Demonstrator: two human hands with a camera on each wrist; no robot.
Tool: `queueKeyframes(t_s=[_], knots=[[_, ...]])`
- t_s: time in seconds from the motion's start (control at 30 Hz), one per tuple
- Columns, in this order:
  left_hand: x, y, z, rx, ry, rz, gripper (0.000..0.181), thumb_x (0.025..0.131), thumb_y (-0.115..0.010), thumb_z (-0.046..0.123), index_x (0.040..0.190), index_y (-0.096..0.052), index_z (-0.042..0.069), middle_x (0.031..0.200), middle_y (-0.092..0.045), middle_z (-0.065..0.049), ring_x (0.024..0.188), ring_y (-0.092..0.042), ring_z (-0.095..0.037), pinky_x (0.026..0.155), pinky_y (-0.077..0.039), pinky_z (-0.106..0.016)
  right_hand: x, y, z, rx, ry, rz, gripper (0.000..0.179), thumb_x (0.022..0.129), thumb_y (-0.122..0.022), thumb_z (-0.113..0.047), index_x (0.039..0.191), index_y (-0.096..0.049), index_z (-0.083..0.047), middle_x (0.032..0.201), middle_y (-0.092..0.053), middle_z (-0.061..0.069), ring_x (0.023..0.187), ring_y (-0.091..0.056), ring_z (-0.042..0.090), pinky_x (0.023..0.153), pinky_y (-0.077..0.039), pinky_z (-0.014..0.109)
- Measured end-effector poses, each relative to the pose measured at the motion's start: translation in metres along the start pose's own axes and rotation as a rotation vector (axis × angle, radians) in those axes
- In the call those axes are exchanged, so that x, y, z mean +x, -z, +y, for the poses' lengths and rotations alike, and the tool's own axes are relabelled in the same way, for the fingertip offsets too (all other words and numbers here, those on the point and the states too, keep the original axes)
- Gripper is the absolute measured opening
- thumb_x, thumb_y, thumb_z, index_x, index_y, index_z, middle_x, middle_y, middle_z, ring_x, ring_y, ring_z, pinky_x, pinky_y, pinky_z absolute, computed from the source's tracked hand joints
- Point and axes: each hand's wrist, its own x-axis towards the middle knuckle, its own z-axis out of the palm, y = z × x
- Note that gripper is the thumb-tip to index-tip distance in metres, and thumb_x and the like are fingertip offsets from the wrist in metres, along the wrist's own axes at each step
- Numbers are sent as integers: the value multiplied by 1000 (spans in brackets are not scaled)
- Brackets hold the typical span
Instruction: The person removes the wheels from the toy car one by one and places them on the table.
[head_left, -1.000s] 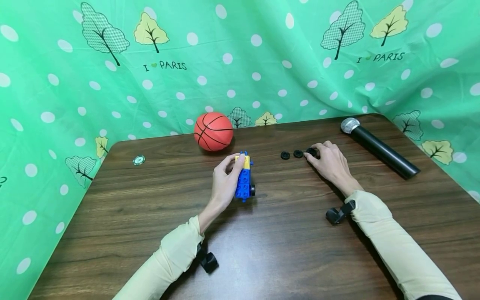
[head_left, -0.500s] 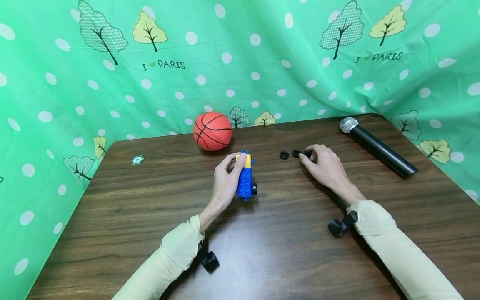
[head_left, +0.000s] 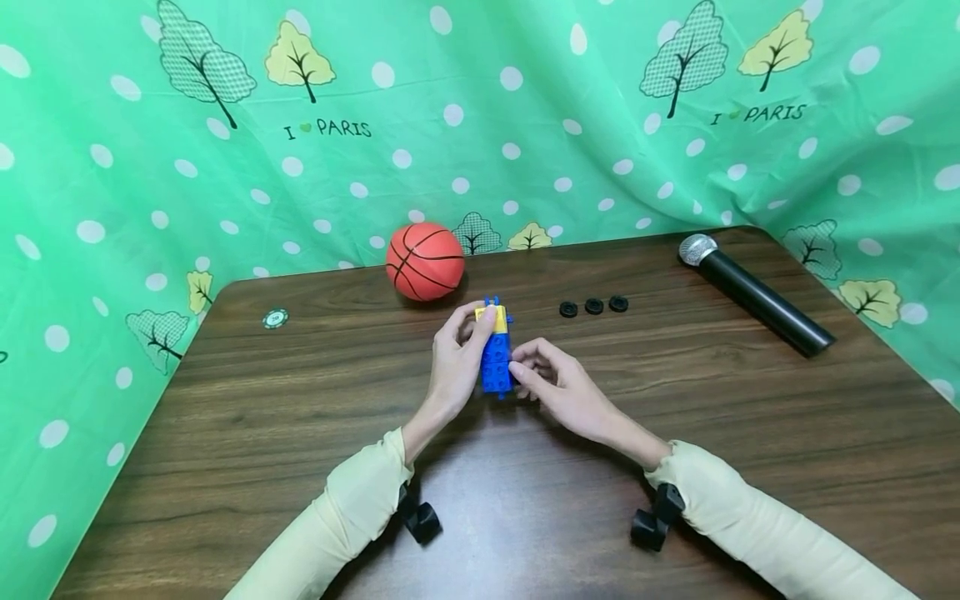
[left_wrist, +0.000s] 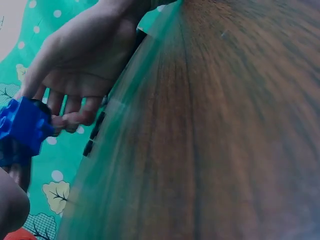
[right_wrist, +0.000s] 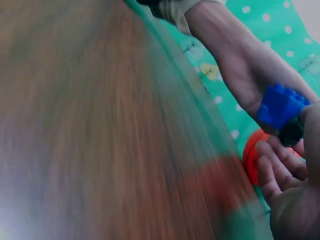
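In the head view, my left hand (head_left: pixel 452 358) grips the yellow end of a blue-and-yellow toy block car (head_left: pixel 496 364), its thumb on top. The car is held just above the table, with blue studs and axle stubs showing. My right hand (head_left: pixel 562 387) is at the car's right rear side, thumb and fingers around the black wheel (right_wrist: pixel 291 132) there. The right wrist view shows that wheel against the blue block, by the fingers; in the head view the hand hides it. Three loose black wheels (head_left: pixel 594 307) lie in a row on the table, right of the car.
A red toy basketball (head_left: pixel 425 262) sits at the back of the wooden table (head_left: pixel 300 433). A black microphone (head_left: pixel 757 292) lies at the right, and a green-and-white poker chip (head_left: pixel 275 319) at the left. A green patterned cloth (head_left: pixel 480 108) hangs behind the table.
My right hand has nudged the rightmost loose wheel left, let it go and come over to the car's rear wheel. My left hand keeps its hold on the car, nearly still.
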Motion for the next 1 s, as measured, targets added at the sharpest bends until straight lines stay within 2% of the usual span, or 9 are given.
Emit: queueKeyframes(t_s=[0.1,0.17,0.3,0.37,0.57,0.8,1.0], knots=[[-1,1,0,-39,-12,-8,48,103,-65,22,145,-49,7,92,-66,-7,82,-65,-16,80,-51,-26,1,-5,0,72,26,61,17,107,-55,-6,118,-58,6,95,-64,14,81,-67,32,71,-56,34],[-2,2,-1,-61,-12,-28,56,100,-67,21,149,-44,8,97,-66,-8,86,-66,-16,84,-51,-27,2,-6,0,81,49,107,17,107,-56,-5,119,-59,7,96,-64,15,83,-65,36,72,-56,33],[-3,2,-2,-61,-6,-106,55,97,-70,21,144,-50,2,109,-70,-13,93,-67,-17,91,-53,-30,3,-6,-1,76,94,171,18,107,-56,-5,119,-60,6,99,-63,15,86,-62,38,74,-54,32],[-4,2,-2,-63,-11,-134,50,97,-70,19,139,-55,-2,112,-70,-16,95,-68,-17,93,-54,-31,4,-7,-1,78,107,191,18,107,-55,-5,120,-60,6,102,-64,15,88,-63,34,76,-55,33],[-3,4,-2,-72,-25,-151,43,97,-70,16,134,-59,-4,109,-69,-14,89,-69,-14,86,-56,-28,7,-10,-1,112,83,202,21,109,-51,-7,123,-56,7,101,-64,13,85,-63,29,76,-55,35],[-4,3,-2,-75,-17,-150,42,99,-69,18,132,-62,-5,105,-70,-13,88,-70,-13,83,-56,-27,7,-16,1,141,27,162,23,112,-43,-12,121,-52,7,92,-64,13,82,-61,21,74,-53,32],[-3,4,-3,-100,1,-140,42,99,-69,16,133,-61,-6,108,-71,-14,91,-71,-15,85,-57,-29,6,-20,2,114,55,197,22,113,-44,-14,117,-55,5,90,-63,15,81,-60,21,74,-52,32]])
